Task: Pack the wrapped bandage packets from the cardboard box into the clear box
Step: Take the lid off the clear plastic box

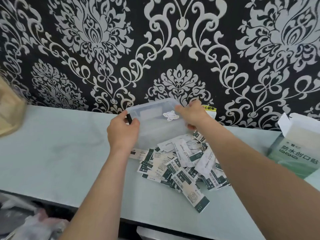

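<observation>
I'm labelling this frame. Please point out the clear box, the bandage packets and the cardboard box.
clear box [155,130]: head view, its frosted front wall.
bandage packets [180,177]: head view, middle of the loose pile.
cardboard box [294,153]: head view, its printed green side.

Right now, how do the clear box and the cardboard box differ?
The clear box is see-through plastic with a sticker; the cardboard box is opaque, white and green with printed characters. The clear box is held tilted by the left hand and right hand; the cardboard box rests untouched on the table. The cardboard box's top flaps stand open; whether the clear box is open I cannot tell. Both are rectangular.
</observation>
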Available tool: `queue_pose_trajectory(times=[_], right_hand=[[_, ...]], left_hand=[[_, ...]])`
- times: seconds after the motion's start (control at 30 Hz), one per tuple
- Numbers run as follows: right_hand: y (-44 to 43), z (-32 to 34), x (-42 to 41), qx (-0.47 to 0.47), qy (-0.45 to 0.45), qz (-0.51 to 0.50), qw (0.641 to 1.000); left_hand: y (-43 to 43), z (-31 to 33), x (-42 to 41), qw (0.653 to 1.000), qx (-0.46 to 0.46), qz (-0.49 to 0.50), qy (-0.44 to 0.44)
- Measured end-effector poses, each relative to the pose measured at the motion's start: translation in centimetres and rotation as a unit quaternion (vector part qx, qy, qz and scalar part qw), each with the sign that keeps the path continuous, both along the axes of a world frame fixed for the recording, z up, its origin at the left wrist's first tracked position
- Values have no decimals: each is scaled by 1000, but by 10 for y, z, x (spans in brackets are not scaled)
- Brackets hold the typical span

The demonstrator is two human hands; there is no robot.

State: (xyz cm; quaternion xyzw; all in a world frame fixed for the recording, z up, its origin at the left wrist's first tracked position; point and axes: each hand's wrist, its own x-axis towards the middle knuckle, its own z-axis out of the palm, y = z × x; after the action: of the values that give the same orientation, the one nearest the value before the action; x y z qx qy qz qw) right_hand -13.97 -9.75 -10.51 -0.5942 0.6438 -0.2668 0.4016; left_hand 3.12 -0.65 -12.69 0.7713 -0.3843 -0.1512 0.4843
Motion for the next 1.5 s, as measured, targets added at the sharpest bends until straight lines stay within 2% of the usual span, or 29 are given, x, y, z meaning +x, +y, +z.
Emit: queue_pose_trajectory(times=[0.07, 0.23, 0.33, 0.47, 0.67, 0.73, 0.8, 0.87, 0.9, 0.97, 1.03, 1.07, 1.1, 1.23, 1.3, 1.4, 1.5], right_hand=[[-4, 1, 1, 17, 9, 30, 999], [-11, -8, 13, -67, 74, 37, 994], [-12, -17, 14, -78, 37, 38, 996], [-6, -23, 14, -63, -67, -2, 996], [2, -19, 18, -42, -122, -44, 991], [3, -15, 16, -6, -156, -60, 986], [0, -13, 11, 72, -205, -70, 974], [-3, -13, 5, 144, -251, -81, 954], [-3, -14, 3, 154, -260, -82, 950], [-4, -17, 2, 129, -246, -70, 958], [0, -16, 4, 71, -221, -53, 971], [2, -15, 6, 44, -205, -37, 977], [4, -12, 6, 29, -183, -23, 982], [10, -3, 4, 24, -133, 14, 991], [14, -1, 3, 11, -125, 34, 992], [16, -3, 7, -4, -130, 34, 991], [17, -7, 9, 5, -194, 23, 981]], left_hand=[[-1, 0, 1, 1000, -7, -13, 2], [-13, 1, 11, 998, 14, -52, -26], [-17, 3, 14, 998, 18, -63, -10], [-14, 4, 13, 993, -42, -55, 97], [-14, 0, 16, 971, -74, -16, 227], [-13, 0, 19, 948, -75, -8, 309], [-10, -1, 21, 922, -65, -9, 382], [-4, 2, 20, 915, -45, -15, 401], [-2, 3, 18, 930, -28, -23, 366], [-1, 8, 14, 981, 38, -40, 188], [0, 9, 11, 993, 104, -56, -11], [-1, 7, 10, 992, 101, -60, -43], [-2, 6, 11, 994, 86, -60, -42], [-5, 3, 15, 997, -28, -32, 64], [-5, 3, 15, 999, -24, -23, 36], [-4, 2, 15, 998, -20, -8, -57], [-5, 2, 16, 994, 6, 18, -110]])
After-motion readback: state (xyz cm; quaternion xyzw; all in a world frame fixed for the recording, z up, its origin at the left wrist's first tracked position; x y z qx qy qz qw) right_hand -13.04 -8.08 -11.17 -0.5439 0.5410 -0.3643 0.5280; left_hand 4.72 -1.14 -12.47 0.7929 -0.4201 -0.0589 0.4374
